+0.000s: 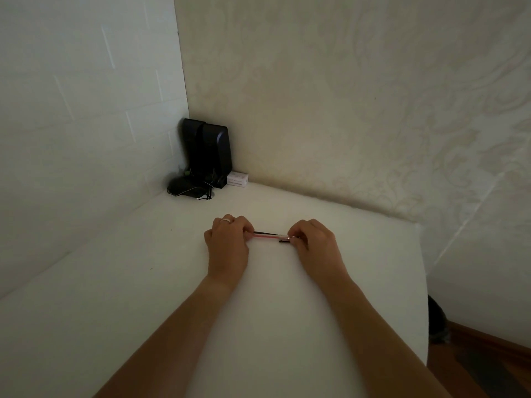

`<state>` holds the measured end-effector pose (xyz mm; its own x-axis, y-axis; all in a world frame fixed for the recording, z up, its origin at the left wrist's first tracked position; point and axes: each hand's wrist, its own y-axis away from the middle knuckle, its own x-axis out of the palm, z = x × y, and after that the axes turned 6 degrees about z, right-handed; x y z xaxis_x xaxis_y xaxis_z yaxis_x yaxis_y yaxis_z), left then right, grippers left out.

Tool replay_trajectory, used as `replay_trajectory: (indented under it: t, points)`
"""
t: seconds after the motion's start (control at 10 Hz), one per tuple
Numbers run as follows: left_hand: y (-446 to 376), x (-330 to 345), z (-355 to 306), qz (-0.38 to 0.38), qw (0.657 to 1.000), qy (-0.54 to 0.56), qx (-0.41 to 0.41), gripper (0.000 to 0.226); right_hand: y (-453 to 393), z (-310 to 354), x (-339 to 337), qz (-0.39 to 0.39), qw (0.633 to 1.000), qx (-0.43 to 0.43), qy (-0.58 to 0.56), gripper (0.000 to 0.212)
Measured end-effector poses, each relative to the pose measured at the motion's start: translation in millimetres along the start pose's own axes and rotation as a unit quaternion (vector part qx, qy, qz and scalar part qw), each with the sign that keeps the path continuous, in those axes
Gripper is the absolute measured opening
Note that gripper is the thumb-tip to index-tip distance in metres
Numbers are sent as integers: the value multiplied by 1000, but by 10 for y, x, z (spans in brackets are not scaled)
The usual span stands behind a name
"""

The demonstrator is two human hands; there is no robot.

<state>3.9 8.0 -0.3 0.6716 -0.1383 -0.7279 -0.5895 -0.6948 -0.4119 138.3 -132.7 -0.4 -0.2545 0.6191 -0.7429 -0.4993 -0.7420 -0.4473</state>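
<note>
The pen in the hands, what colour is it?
Pink pen with black parts, in the head view.

White table (287, 326), black speakers (211, 150), black mouse (184, 187), small white box (238, 178) in far corner

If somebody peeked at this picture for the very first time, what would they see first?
First, two bare hands in the middle of the white table: the left hand and the right hand each pinch one end of a thin pink and black pen stretched between them. Next, the pair of tall black speakers standing in the far corner where the walls meet, with a small white box beside them.
</note>
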Motion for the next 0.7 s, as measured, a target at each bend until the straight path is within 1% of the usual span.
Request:
replay_trajectory:
  t: [0.1,0.2,0.5,0.6,0.7]
  points:
    - [9,-9,18,-14,999,-5,-42,21,6,-13,-7,-9,1000,13,-7,10]
    - [2,1,36,-13,998,-17,-58,23,5,-8,-3,-12,1000,18,-9,10]
    - [15,27,47,-13,998,-48,-42,20,21,23,7,-22,999,25,-2,10]
    - [18,-10,17,-7,998,-50,-43,17,23,61,-10,-15,999,32,-15,15]
    - [67,-23,3,-23,999,-28,-31,24,41,98,-73,-7,996,71,-59,15]
